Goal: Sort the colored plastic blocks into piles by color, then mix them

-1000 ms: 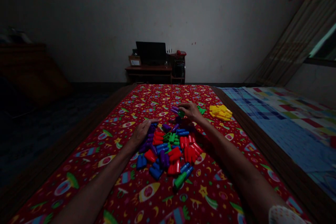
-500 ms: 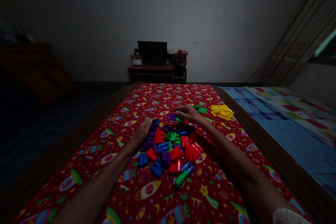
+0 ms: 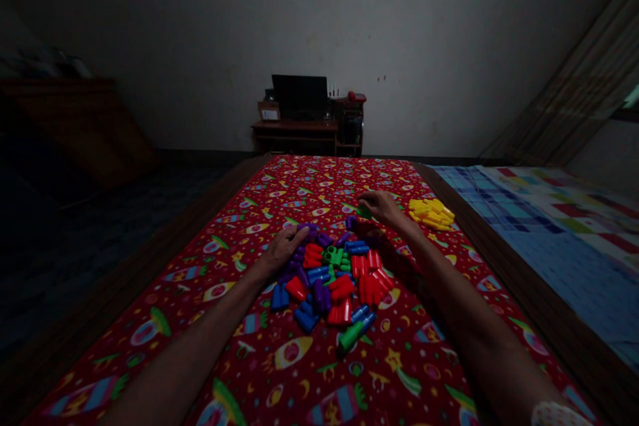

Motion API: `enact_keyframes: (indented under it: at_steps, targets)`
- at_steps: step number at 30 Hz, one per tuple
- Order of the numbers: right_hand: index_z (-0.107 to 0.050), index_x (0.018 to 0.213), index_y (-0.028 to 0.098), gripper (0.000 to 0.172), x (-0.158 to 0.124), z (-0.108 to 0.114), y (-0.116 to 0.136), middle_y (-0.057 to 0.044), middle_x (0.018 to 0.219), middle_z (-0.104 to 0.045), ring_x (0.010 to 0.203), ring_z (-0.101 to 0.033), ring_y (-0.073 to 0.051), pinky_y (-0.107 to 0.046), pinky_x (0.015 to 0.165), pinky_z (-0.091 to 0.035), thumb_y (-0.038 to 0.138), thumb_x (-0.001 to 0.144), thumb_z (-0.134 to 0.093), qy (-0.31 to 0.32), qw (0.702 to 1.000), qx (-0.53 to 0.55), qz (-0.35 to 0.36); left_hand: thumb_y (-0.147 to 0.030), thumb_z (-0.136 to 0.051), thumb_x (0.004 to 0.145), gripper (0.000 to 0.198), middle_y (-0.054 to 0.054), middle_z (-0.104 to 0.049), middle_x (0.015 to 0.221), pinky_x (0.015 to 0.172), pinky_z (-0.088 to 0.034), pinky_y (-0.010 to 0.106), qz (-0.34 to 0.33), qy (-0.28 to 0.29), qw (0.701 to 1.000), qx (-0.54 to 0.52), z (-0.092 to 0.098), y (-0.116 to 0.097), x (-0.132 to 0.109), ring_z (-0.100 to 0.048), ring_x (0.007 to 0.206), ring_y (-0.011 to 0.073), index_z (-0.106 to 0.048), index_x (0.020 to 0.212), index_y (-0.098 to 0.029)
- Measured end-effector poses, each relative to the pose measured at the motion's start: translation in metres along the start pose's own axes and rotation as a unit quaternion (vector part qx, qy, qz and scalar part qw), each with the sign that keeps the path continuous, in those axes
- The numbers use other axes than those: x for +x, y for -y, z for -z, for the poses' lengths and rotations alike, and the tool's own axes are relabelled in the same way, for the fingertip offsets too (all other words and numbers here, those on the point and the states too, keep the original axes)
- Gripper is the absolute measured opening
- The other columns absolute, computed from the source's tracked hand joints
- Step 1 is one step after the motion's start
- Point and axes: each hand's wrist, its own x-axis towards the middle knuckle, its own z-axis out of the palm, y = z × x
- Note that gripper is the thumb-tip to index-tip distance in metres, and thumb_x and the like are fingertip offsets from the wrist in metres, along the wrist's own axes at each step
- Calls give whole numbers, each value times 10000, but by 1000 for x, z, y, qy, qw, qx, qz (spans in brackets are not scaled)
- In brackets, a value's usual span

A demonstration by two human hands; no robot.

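A mixed heap of plastic tube-shaped building pieces lies on the red patterned cloth (image 3: 284, 351). It holds red pieces (image 3: 369, 289), blue pieces (image 3: 305, 319), purple pieces (image 3: 322, 296) and green pieces (image 3: 335, 257). At the heap's far left edge, my left hand (image 3: 282, 246) is closed with its thumb and fingers on a purple piece (image 3: 310, 229). Beyond the heap, my right hand (image 3: 382, 205) has its fingers closed over a green piece (image 3: 364, 212), partly hidden by them. Just left of that hand is another purple piece (image 3: 351, 221).
A pile of yellow pieces (image 3: 432, 213) lies to the right of my right hand. Past the far edge stand a desk (image 3: 294, 126) and a dark monitor (image 3: 299, 96). A blue checked cloth (image 3: 479, 206) lies at the right, and a wooden cabinet (image 3: 74, 126) stands at the left.
My right hand has moved right and away from the heap with a green piece, leaving a purple piece behind. My left hand stays at the heap's edge. The view has shifted slightly.
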Motion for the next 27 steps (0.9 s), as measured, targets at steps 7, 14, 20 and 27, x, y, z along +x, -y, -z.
enact_keyframes:
  at_steps: [7,14,20,27]
  targets:
    - [-728,1064,116,268,-10,2,3,-132,1003,-741,892,-681,-205,-262,772,-461,166,882,-538,-40,998,-25,-45,-742,-428,764,631,72,-656,711,758,-527,396,-5,-10,1000,5,0,7,3,-626,750,235,-716,779,-181]
    - [-726,1016,161,229,-36,-13,81,-61,900,-732,743,-630,-135,-197,626,-390,150,795,-667,285,934,3,216,-761,-438,753,648,96,-698,895,854,-493,406,-14,-15,1000,2,2,6,4,-625,882,253,-695,842,-173]
    - [-721,842,112,183,-25,5,60,-25,686,-650,574,-483,-85,-208,553,-281,195,873,-561,194,966,-6,172,-786,-435,731,657,90,-700,875,815,-503,395,-13,-21,1000,4,2,10,6,-624,849,248,-689,812,-185]
    - [-723,738,101,347,-10,21,-29,-35,617,-629,561,-490,-108,-227,542,-275,310,889,-491,-35,997,-45,-52,-799,-425,721,670,88,-681,816,791,-496,393,-22,-18,1000,9,1,13,9,-617,799,239,-689,777,-186]
